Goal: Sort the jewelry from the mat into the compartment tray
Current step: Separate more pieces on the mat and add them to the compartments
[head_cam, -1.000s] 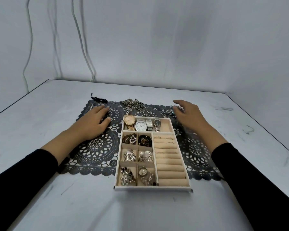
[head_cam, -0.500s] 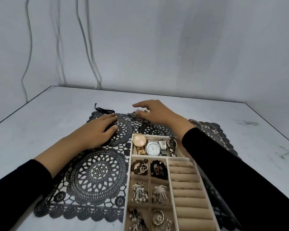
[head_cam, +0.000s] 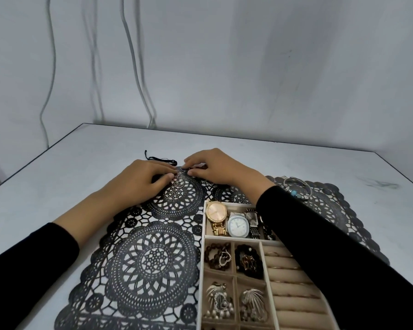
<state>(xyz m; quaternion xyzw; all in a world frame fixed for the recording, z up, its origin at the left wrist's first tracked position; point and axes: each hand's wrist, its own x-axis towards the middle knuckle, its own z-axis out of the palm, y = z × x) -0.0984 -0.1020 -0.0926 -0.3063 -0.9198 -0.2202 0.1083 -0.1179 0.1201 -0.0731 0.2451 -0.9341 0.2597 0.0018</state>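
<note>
**Both hands at the ring cluster, far end of the mat**

Left hand (head_cam: 144, 181): palm down on the black lace mat (head_cam: 150, 258), fingers curled close together, tips among a cluster of small rings (head_cam: 178, 182). Whether a ring is actually pinched cannot be told.

Right hand (head_cam: 215, 170): reaching across from the right, forearm passing over the far right corner of the tray. Thumb and forefinger narrowed to a pinch just right of the left fingertips; a small ring appears between them, but the grip is too small to confirm.

Rings: loose, thin, silver and gold-toned, lying on the mat directly under and just nearer than the left fingertips.

Black cord (head_cam: 160, 159): on the table just beyond the left fingertips, past the mat's far edge.

Bangles (head_cam: 296, 186): silver, one with blue beads, on the mat well to the right of the right hand, beyond the sleeve.

Compartment tray (head_cam: 203, 239): beige, on the mat, nearer than both hands and to the right.
- Far row: a gold watch (head_cam: 216, 214), a white-faced silver watch (head_cam: 238, 224), further watches partly hidden by the right sleeve.
- Next row: dark bead bracelets (head_cam: 218, 256) in two cells.
- Nearer cells: silver ornaments (head_cam: 219, 301), details unclear.
- Right column: padded ring rolls (head_cam: 289, 282), a few thin rings seated.
</note>
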